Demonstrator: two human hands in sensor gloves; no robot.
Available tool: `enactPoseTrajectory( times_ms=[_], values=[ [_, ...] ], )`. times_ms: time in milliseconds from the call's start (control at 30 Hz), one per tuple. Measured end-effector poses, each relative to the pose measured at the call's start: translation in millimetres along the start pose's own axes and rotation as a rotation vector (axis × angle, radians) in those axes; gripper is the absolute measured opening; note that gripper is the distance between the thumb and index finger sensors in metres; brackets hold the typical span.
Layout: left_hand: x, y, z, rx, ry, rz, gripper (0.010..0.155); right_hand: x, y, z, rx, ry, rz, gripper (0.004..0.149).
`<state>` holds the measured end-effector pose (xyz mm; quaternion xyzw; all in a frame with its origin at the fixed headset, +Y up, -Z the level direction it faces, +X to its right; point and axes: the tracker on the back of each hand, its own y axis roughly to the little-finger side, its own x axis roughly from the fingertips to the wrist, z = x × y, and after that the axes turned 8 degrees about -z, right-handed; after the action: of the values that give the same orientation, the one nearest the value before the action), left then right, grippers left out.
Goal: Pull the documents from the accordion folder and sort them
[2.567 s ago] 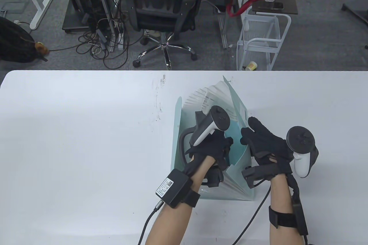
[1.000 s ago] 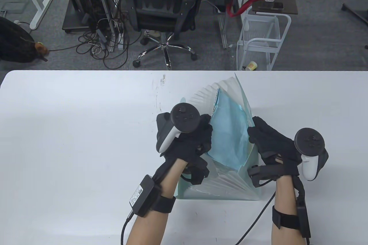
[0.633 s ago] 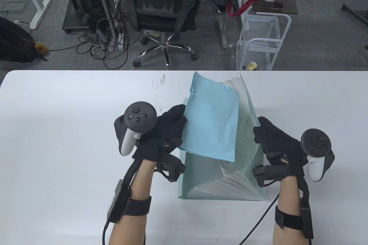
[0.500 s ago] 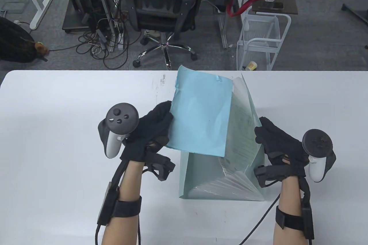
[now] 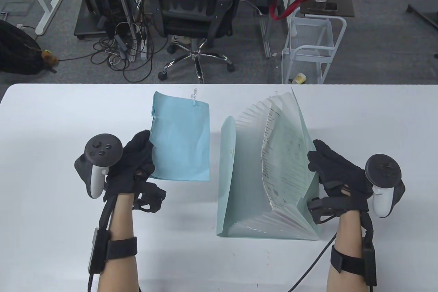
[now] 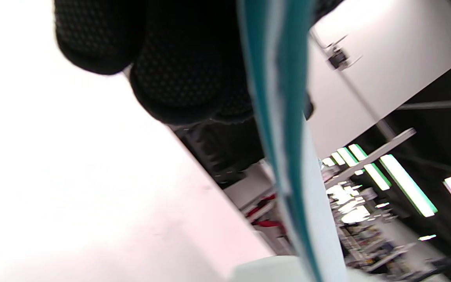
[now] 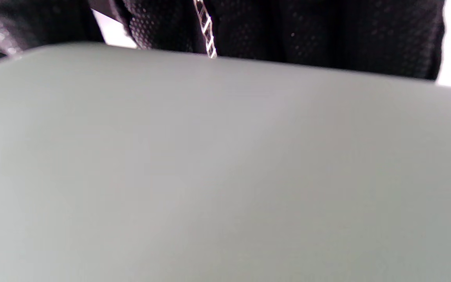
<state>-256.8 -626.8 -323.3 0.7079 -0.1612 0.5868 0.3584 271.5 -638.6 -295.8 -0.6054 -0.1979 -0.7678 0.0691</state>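
A: Holding what? 
B: Left hand [image 5: 131, 165] pinches the blue document [image 5: 181, 141], limp and light, by its edge. Right hand [image 5: 337, 177] grasps the accordion folder [image 5: 253, 175] at three o'clock on the desk [image 5: 68, 127].

The tiny print on the white paper sheet [image 5: 284, 155] inside the pale green plastic accordion folder [image 5: 227, 182] is too small to read.

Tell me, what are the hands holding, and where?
The left hand grips the blue document by its left edge. The right hand holds the accordion folder by its right cover.
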Motion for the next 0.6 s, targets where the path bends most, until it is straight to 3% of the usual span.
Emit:
enactPoseTrajectory(
  times_ms=[100,267,600],
  values=[
    [-9.5,17.6,22.1,-0.128,0.024,-0.078,0.045,-0.1,-0.3,-0.5,0.002,-0.001,0.001,0.063],
    [-19.4,34.9,58.5,-0.177,0.096,-0.129,0.045,-0.5,-0.4,0.0,0.006,0.001,0.000,0.063],
    [-25.4,31.7,97.6,-0.300,0.178,-0.140,0.046,-1.2,-1.0,-1.6,0.013,-0.002,0.001,0.064]
  ],
)
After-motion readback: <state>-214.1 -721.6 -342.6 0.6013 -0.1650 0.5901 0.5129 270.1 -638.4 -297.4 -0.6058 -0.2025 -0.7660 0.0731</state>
